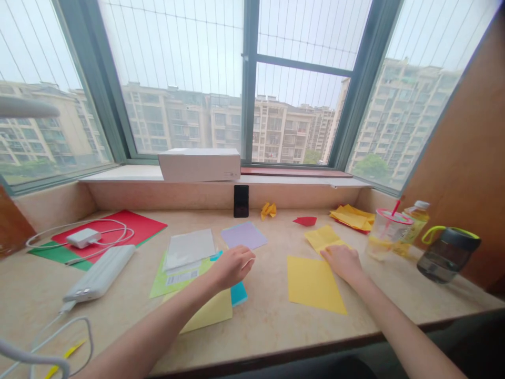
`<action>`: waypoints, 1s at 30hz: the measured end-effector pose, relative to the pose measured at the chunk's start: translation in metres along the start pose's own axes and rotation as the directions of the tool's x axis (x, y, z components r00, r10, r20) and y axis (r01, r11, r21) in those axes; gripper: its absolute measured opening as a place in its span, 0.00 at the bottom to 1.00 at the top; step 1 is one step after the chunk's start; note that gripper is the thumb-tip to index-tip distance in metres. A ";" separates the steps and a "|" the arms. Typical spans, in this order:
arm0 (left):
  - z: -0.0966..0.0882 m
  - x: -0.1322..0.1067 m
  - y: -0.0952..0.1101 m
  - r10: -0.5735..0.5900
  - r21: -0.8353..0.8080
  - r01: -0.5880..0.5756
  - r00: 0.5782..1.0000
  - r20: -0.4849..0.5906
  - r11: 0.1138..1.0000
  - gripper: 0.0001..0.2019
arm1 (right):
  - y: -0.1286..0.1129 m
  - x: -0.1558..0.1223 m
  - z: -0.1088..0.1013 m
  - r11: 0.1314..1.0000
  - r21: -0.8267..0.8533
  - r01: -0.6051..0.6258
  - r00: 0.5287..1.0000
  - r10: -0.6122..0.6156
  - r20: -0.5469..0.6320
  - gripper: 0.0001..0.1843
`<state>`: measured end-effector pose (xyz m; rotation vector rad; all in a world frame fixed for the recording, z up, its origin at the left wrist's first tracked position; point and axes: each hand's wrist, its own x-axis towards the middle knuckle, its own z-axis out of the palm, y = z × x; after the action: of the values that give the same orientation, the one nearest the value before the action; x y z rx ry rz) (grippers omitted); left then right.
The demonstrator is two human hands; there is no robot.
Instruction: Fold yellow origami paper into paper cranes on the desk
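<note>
My left hand [233, 267] hovers over the middle of the table with its fingers curled in; whatever they may hold is hidden. Beneath it and to its left lie blue paper [239, 293], pale yellow paper [211, 315] and lime green paper [158, 281]. A lilac sheet [245, 235] is just beyond it. Closed at the near edge of a creased yellow sheet [322, 237], my right hand [342, 261] grips that paper, its fingertips partly hidden. A flat yellow square of paper [314, 284] rests beside it, nearer to me.
At the right stand a plastic cup with a red straw [389, 231], a drink bottle [414, 223] and a dark flask [450, 255]. Folded yellow papers [353, 217], a red piece [305, 221] and a phone [241, 201] lie farther back. Leftward are a power bank [100, 273] and charger [83, 238].
</note>
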<state>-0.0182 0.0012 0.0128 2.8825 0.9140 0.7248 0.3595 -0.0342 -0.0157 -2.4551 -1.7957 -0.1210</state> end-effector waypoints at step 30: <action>0.021 -0.012 0.011 -0.340 -0.826 0.175 0.940 -0.021 0.536 0.30 | -0.157 -0.049 -0.054 0.679 0.405 0.612 0.790 -0.507 -0.345 0.15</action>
<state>-0.0118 -0.0124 -0.0089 1.8227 0.7122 1.0371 0.1949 -0.0401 0.0372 -1.4219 -2.0948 0.0469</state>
